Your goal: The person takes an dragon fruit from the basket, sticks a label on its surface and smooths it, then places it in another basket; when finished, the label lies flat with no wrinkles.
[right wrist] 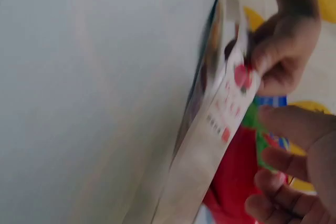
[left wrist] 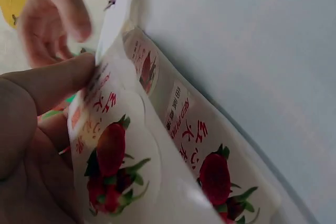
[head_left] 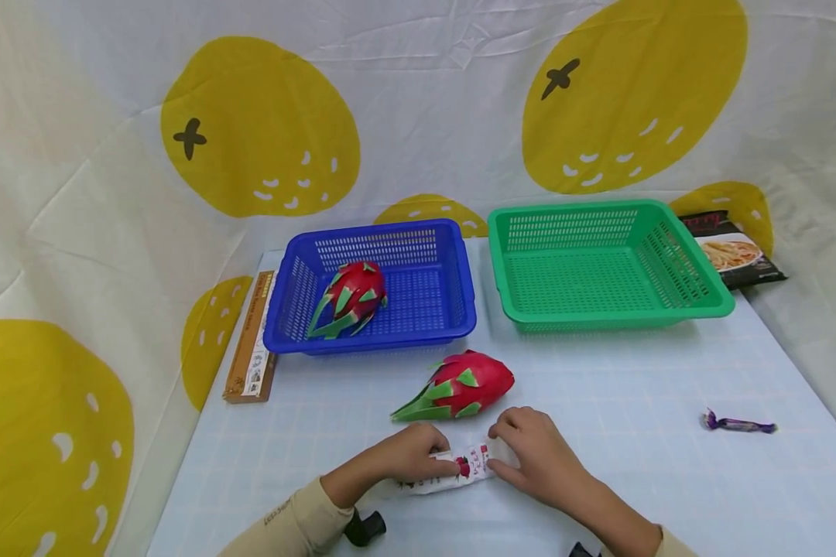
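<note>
My left hand (head_left: 412, 455) pinches a white sticker strip (head_left: 475, 464) printed with red dragon fruits and red lettering. In the left wrist view the sticker strip (left wrist: 118, 156) is folded over, and the thumb presses its upper edge. At the strip's right end my right hand (head_left: 542, 458) has its thumb and fingers apart. The right wrist view shows those fingers (right wrist: 289, 121) loosely bent beside the strip, holding nothing. Just beyond both hands lies a red dragon fruit (head_left: 479, 381) with green scales, its leafy end to the left.
A blue basket (head_left: 418, 340) at the back holds another dragon fruit (head_left: 358, 290). To its right stands a green basket (head_left: 613, 316). A brown box (head_left: 251, 348) lies left, a black food packet (head_left: 741, 251) back right, and a purple-wrapped stick (head_left: 738, 425) at right.
</note>
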`<state>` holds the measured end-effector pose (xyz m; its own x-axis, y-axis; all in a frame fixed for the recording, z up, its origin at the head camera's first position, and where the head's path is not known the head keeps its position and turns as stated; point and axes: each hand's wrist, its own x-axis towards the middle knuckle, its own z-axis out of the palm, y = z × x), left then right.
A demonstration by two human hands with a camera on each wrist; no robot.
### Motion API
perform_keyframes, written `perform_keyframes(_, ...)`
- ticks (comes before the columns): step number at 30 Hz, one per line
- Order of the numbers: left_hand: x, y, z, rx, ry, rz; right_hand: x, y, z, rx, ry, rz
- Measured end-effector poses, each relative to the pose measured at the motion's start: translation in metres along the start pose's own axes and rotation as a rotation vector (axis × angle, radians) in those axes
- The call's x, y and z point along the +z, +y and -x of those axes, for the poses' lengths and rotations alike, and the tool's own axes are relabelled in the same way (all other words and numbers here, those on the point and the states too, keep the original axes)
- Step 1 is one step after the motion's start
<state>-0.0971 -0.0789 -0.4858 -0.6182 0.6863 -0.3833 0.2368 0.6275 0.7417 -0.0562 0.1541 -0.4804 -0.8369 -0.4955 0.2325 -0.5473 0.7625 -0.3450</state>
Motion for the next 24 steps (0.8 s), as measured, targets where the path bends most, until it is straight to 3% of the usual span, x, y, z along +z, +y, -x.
perform_keyframes(2, -0.001, 0.001, 0.000, 0.022, -0.030, 0.056, 0.002, -0.006, -0.001, -0.094, 0.055, -0.037)
perform_keyframes(4, -0.001, 0.001, 0.000, 0.056, -0.058, 0.117, 0.003, -0.012, -0.001, -0.143, 0.056, -0.062)
perform_keyframes(8, -0.001, 0.004, -0.002, 0.103, -0.117, 0.228, 0.004, -0.019, -0.001, -0.125, -0.011, -0.063)
perform_keyframes(12, -0.001, 0.006, -0.004, 0.127, -0.141, 0.254, 0.005, -0.019, -0.001, -0.108, -0.048, -0.137)
perform_keyframes(17, -0.002, 0.010, -0.004, 0.122, -0.141, 0.273, 0.007, -0.018, -0.001, -0.177, -0.047, -0.295)
perform_keyframes(24, -0.004, 0.012, -0.004, 0.124, -0.153, 0.264, 0.004, -0.017, -0.001, -0.216, -0.086, -0.386)
